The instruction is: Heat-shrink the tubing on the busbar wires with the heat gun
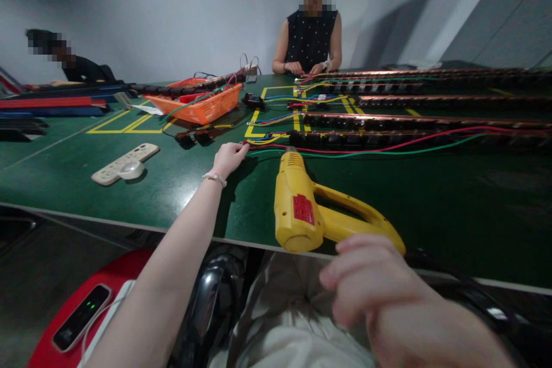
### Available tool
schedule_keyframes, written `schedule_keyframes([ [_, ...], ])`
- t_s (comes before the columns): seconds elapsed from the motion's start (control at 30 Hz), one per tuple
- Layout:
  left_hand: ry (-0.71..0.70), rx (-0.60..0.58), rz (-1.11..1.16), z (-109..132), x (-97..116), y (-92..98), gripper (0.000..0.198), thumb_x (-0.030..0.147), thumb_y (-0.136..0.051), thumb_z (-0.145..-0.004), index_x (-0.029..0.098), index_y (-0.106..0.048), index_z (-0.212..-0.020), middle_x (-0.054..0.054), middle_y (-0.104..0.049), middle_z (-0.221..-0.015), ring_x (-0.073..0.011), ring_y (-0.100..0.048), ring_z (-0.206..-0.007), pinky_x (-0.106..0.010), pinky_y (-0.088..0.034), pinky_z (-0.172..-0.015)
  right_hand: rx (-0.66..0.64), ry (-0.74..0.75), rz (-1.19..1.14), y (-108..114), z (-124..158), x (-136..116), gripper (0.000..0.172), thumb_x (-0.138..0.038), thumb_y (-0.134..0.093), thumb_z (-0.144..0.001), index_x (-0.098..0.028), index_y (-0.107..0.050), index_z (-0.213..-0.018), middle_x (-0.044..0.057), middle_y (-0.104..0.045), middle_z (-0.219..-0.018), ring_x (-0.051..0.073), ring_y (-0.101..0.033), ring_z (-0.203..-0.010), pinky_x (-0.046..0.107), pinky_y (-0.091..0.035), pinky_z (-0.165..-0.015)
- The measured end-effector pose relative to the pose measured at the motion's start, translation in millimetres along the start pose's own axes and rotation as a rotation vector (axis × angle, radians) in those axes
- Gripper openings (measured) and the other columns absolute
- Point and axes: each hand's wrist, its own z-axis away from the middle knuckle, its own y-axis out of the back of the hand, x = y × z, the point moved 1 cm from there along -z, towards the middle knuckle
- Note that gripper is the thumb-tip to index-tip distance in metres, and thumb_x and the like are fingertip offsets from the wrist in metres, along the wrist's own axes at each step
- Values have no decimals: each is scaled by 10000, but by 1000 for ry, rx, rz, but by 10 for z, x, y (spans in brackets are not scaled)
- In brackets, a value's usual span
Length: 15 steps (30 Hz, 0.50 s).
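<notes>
My left hand (230, 157) reaches out over the green table (172, 184) with its fingers closed on the near ends of red and green wires (366, 151). A yellow heat gun (310, 213) lies on the table just right of that hand, nozzle pointing away toward the wire ends. My right hand (371, 282) hovers close to the camera above the table's near edge, right behind the gun's handle, fingers loosely curled and blurred; nothing shows in them.
Long dark strips with copper rails (431, 123) run across the right side. An orange basket (202, 104) and a white power strip (125, 164) sit at left. A person (311, 40) works at the far edge; another person (73, 63) is at far left.
</notes>
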Motion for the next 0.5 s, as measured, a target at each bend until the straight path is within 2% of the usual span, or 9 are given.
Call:
schedule_keyframes([
  [0.03, 20, 0, -8, 3, 9, 7, 512, 557, -389, -831, 168, -614, -586, -29, -541, -554, -145, -461, -576, -260, -238, -540, 60, -13, -41, -44, -101, 59, 325, -381, -257, -946, -293, -570, -953, 54, -610, -844, 226, -605, -917, 435, -483, -802],
  [0.07, 40, 6, -17, 5, 16, 13, 520, 562, -381, -833, 168, -607, -580, -29, -527, -549, -147, -460, -579, -261, -239, -545, 188, -42, -160, -88, -185, 127, 229, -334, -334, -940, -267, -552, -922, 52, -614, -866, 217, -598, -929, 412, -478, -808],
  [0.1, 60, 15, -25, 6, 22, 18, 528, 564, -371, -837, 168, -598, -572, -30, -515, -545, -149, -458, -580, -262, -239, -548, 233, -90, -175, -143, -248, 199, 157, -345, -423, -923, -248, -536, -974, 63, -619, -958, 216, -580, -982, 397, -468, -833],
  [0.13, 79, 27, -32, 6, 25, 23, 534, 563, -363, -841, 167, -587, -562, -31, -504, -543, -149, -455, -580, -264, -238, -550, 216, -131, -106, -200, -292, 270, 285, -419, -453, -912, -218, -519, -1103, 96, -602, -1081, 236, -549, -1061, 408, -450, -876],
  [0.2, 105, 46, -40, 3, 25, 26, 536, 557, -354, -847, 167, -569, -549, -33, -494, -547, -150, -451, -579, -267, -237, -553, 71, -198, 25, -300, -329, 400, 548, -566, -401, -898, -173, -455, -1275, 135, -566, -1203, 266, -544, -1087, 415, -451, -861],
  [0.33, 112, 64, -33, -14, 2, 17, 527, 555, -356, -843, 171, -554, -542, -39, -502, -567, -155, -459, -588, -268, -241, -556, -226, -207, 172, -372, -369, 526, 941, -802, -421, -729, -141, -366, -1397, 129, -646, -1045, 301, -619, -904, 439, -478, -735],
  [0.4, 116, 70, -25, -22, -14, 9, 518, 553, -360, -840, 174, -554, -545, -39, -506, -571, -158, -466, -594, -266, -243, -557, -320, -216, 154, -367, -440, 524, 1105, -825, -530, -622, -146, -266, -1453, 122, -658, -1005, 308, -631, -870, 437, -486, -717],
  [0.5, 113, 69, -24, -29, -29, 1, 506, 543, -362, -839, 177, -552, -548, -37, -512, -584, -161, -475, -602, -264, -246, -556, -428, -205, 69, -376, -567, 475, 1241, -738, -677, -551, -167, -108, -1494, 108, -652, -1005, 295, -639, -853, 401, -493, -703],
])
